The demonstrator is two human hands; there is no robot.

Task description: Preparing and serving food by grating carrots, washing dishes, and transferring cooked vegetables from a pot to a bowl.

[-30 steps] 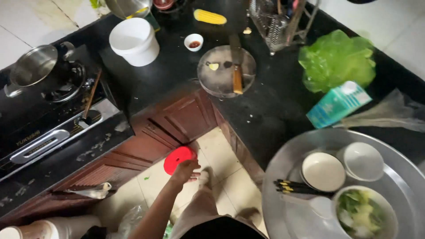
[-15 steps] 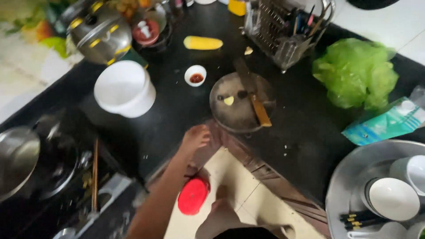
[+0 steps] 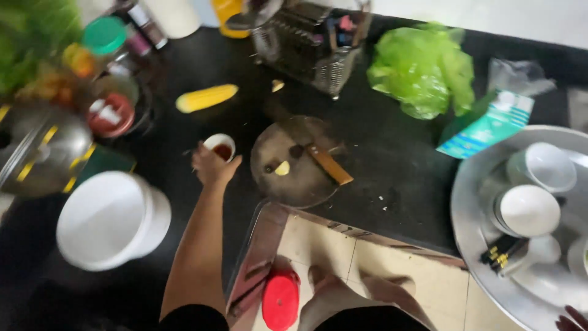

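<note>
Left hand (image 3: 212,167) stretched out over the black stone worktop (image 3: 398,178), fingers loosely curled around the near side of the small white bowl with dark red sauce (image 3: 220,147), touching its rim; not possible to tell if really gripped. Right hand only as fingertips (image 3: 572,319) at the bottom right corner of the view, beside the big round metal tray (image 3: 471,245); how far open, not possible to tell, nothing seen in it.

Small sauce bowl standing on the worktop, just left of the round dark chopping board (image 3: 294,165), below the yellow corn cob (image 3: 207,98). On the board, a knife with brown wooden handle (image 3: 329,164) and a small pale yellow piece. Near the left hand, lower left, a large white plastic tub (image 3: 110,220). Further right, a crumpled green plastic bag (image 3: 422,70) and a turquoise carton (image 3: 487,125). White bowls (image 3: 530,211) and dark chopsticks (image 3: 503,251) lying in the tray. Red round stool (image 3: 280,300) on the tiled floor below.
</note>
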